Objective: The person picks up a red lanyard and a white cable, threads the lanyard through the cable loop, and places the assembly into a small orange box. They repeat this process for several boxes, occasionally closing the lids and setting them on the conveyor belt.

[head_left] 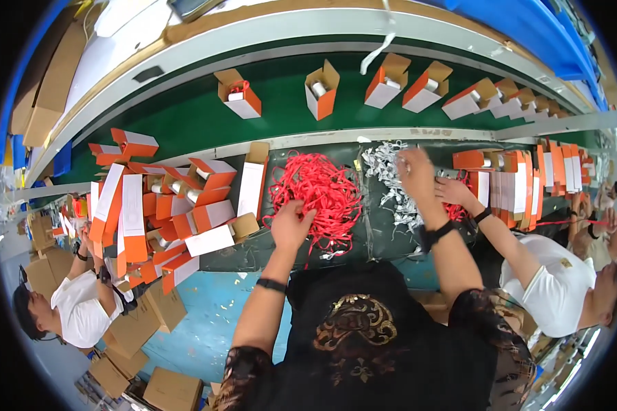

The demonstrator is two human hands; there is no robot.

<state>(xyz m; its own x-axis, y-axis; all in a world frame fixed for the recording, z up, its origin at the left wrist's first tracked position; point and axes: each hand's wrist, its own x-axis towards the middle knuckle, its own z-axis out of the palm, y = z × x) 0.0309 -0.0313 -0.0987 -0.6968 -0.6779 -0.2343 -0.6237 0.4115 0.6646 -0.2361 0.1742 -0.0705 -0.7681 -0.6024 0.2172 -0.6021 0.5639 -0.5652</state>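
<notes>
Running across the far side of my workplace is a long green belt (178, 103), and nearer me lies a dark worktable (384, 245). Below it, at my left, spreads a blue floor (219, 301) with brown cartons (171, 390) on it. My black top (353, 325), with its gold motif, fills the lower middle. A co-worker in a white shirt (82, 312) is at my left, and another in a white shirt is close at my right, one hand (456, 192) reaching in beside mine.

A jumbled heap of orange-and-white boxes (131, 195) covers the table's left end; more orange-and-white boxes (521, 185) stand packed together at the right. Open boxes (248, 106) line the belt, several showing white cylinders inside.

Between the two groups, right in front of me, sits a tangled pile of red straps (325, 195). Just right of it lies a smaller, looser pile of silvery-white pieces (394, 181).

My left hand (293, 225) is at the near left part of the red pile, fingers bent; I cannot tell whether they grip a strap. My right hand (417, 172) is over the right side of the silvery pile, blurred, so I cannot tell whether it holds anything. A black band (272, 285) circles my left wrist.
</notes>
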